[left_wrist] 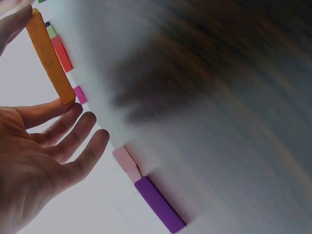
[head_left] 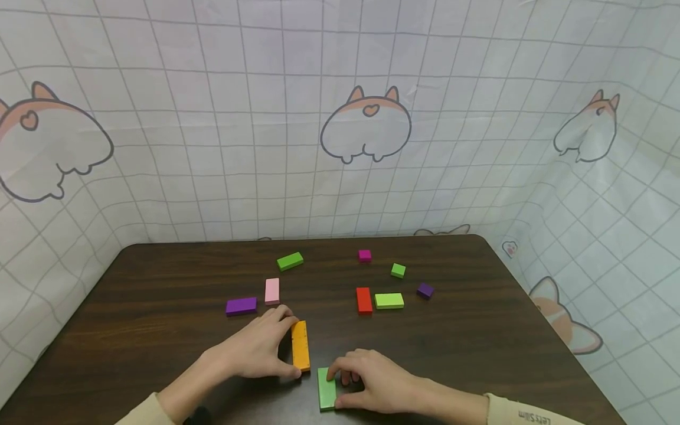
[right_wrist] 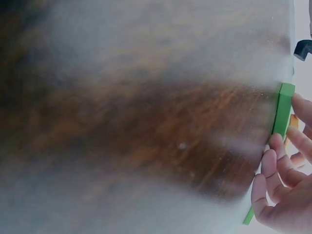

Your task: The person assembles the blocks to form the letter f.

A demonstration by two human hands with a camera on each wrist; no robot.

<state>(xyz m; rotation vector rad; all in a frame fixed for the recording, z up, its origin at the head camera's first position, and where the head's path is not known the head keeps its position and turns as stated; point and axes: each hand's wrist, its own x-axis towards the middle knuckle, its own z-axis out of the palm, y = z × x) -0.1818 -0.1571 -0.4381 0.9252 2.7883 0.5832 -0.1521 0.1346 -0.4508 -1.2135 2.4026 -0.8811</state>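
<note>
Head view: two bare hands are at the near part of a dark wood-grain table, each with one block.
Left hand: grips the orange block by its ends, thumb at the near one, index finger at the far one; left wrist view shows the other fingers off it.
Right hand: pinches the green block between thumb and index finger.
Held pair: orange is left of green and slightly farther from the person, near it but apart; I cannot tell whether either touches the tabletop.
Left group: purple block, pink block near it, and a darker green block farther back.
Right group: red block beside a lime block; behind or to their right, a magenta cube, a small green cube and a dark purple cube.
Backdrop: white gridded cloth with cartoon animals.
</note>
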